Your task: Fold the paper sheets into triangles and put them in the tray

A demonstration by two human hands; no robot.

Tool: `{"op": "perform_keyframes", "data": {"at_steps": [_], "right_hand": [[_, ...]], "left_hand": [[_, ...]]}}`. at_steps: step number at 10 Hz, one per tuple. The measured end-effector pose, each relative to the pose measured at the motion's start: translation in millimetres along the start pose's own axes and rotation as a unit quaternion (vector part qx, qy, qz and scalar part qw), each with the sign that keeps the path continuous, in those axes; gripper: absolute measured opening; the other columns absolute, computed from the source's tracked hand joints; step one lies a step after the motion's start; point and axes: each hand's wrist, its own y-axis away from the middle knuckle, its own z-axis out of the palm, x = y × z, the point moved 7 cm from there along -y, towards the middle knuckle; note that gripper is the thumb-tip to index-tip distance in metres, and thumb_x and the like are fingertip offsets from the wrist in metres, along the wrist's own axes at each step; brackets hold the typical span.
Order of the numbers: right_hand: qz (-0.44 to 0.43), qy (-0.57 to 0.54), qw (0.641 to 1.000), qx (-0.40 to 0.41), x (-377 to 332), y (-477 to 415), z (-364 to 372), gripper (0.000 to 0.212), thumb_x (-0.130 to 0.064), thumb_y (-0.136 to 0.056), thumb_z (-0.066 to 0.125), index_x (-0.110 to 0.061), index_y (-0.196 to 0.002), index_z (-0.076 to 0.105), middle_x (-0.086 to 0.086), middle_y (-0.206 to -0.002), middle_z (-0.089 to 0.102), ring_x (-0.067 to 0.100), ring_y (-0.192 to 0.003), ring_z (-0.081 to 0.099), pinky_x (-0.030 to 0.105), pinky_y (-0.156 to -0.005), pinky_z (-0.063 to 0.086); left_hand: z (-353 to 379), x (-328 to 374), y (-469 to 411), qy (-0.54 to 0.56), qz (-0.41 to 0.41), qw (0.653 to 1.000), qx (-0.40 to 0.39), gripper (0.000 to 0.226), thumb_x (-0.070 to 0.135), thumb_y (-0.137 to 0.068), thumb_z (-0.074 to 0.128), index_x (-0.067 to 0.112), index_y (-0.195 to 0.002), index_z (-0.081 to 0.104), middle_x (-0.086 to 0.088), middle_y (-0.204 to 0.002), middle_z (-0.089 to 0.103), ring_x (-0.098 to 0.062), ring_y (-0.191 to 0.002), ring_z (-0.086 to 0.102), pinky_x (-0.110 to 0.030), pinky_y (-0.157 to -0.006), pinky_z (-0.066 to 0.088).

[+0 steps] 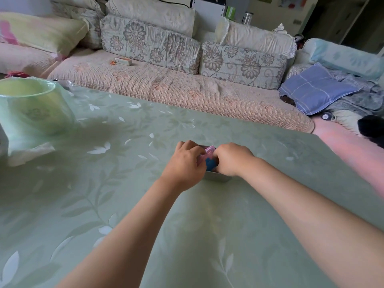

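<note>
Head view: your left hand (186,163) pinches pink paper (208,151) in tray (218,178); right hand (230,160) grip hidden, can't tell. Seat it flat, then release.

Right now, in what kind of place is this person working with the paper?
Most likely a home living room: a long sofa with floral cushions runs behind the table, which has a green leaf-patterned cover, and a blue checked pillow lies at the right.
</note>
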Motion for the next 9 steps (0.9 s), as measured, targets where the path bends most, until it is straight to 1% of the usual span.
{"op": "perform_keyframes", "data": {"at_steps": [1,2,3,4,5,6,7,8,9], "right_hand": [[-0.008,0.054,0.998,0.016,-5.4,-3.1,-3.7,0.029,-0.054,-0.084,0.057,-0.025,-0.084,0.061,-0.006,-0.076,0.053,0.024,-0.078,0.053,0.027,-0.065,0.036],[-0.003,0.084,0.996,0.014,-9.2,-7.8,-3.4,0.028,-0.053,-0.086,0.055,-0.026,-0.091,0.061,-0.002,-0.092,0.062,0.026,-0.085,0.057,0.029,-0.069,0.041],[0.009,0.086,0.996,0.0,-9.0,-10.2,-1.4,0.034,-0.057,-0.086,0.054,-0.025,-0.095,0.061,0.001,-0.101,0.066,0.027,-0.093,0.061,0.03,-0.072,0.044],[0.007,0.096,0.995,-0.001,-9.9,-9.5,-0.8,0.044,-0.062,-0.087,0.048,-0.025,-0.104,0.064,0.002,-0.104,0.066,0.027,-0.097,0.062,0.031,-0.074,0.044],[0.008,0.114,0.993,0.006,-12.6,-6.9,-1.9,0.049,-0.065,-0.089,0.045,-0.024,-0.108,0.065,0.002,-0.106,0.067,0.026,-0.1,0.063,0.03,-0.072,0.043],[0.016,0.096,0.995,0.02,-11.4,-5.3,-6.0,0.046,-0.067,-0.086,0.048,-0.025,-0.098,0.062,0.001,-0.097,0.065,0.026,-0.09,0.06,0.029,-0.068,0.04],[0.031,0.051,0.998,0.029,-8.0,1.3,-15.0,0.045,-0.067,-0.077,0.056,-0.024,-0.088,0.06,-0.001,-0.093,0.066,0.025,-0.082,0.057,0.029,-0.066,0.042],[0.039,-0.023,0.998,0.047,-0.2,16.7,-28.5,0.049,-0.072,-0.072,0.058,-0.025,-0.085,0.066,-0.006,-0.088,0.068,0.022,-0.089,0.061,0.03,-0.074,0.049],[0.081,-0.143,0.98,0.112,20.4,39.9,-46.8,0.042,-0.071,-0.076,0.06,-0.03,-0.082,0.066,-0.015,-0.08,0.065,0.015,-0.089,0.062,0.028,-0.071,0.044]], "left_hand": [[4.2,-10.8,2.5,0.031,-0.055,0.998,-0.013,0.042,0.018,-0.084,0.06,0.018,-0.127,0.06,-0.001,-0.124,0.05,-0.022,-0.114,0.043,-0.023,-0.097,0.035],[3.9,-22.7,5.2,0.097,-0.109,0.989,-0.013,0.044,0.021,-0.084,0.06,0.026,-0.128,0.058,0.017,-0.111,0.049,-0.008,-0.107,0.049,0.0,-0.083,0.029],[4.3,-27.6,7.1,0.121,-0.126,0.984,-0.02,0.045,0.02,-0.084,0.059,0.033,-0.127,0.058,0.022,-0.103,0.048,-0.003,-0.099,0.052,0.004,-0.075,0.032],[7.8,-34.1,7.5,0.122,-0.141,0.982,-0.03,0.046,0.021,-0.087,0.057,0.028,-0.132,0.053,0.009,-0.117,0.053,-0.012,-0.109,0.056,-0.016,-0.087,0.038],[8.8,-35.0,9.1,0.114,-0.155,0.981,-0.038,0.048,0.023,-0.089,0.058,0.021,-0.136,0.049,0.002,-0.125,0.054,-0.017,-0.115,0.056,-0.025,-0.092,0.04],[7.2,-32.1,10.1,0.121,-0.148,0.981,-0.027,0.04,0.021,-0.088,0.057,0.027,-0.128,0.055,0.009,-0.113,0.053,-0.014,-0.109,0.057,-0.021,-0.086,0.038],[4.7,-31.4,11.7,0.124,-0.157,0.979,-0.033,0.038,0.022,-0.089,0.057,0.028,-0.126,0.057,0.008,-0.116,0.055,-0.011,-0.107,0.059,-0.019,-0.084,0.037],[-1.7,-31.2,12.7,0.108,-0.164,0.98,-0.03,0.047,0.026,-0.091,0.058,0.019,-0.138,0.05,0.003,-0.133,0.052,-0.013,-0.115,0.058,-0.02,-0.087,0.039],[-23.6,-25.2,9.4,0.126,-0.178,0.976,0.019,0.051,0.026,-0.094,0.058,0.015,-0.142,0.047,0.0,-0.139,0.052,-0.012,-0.115,0.057,-0.02,-0.089,0.039]]}}
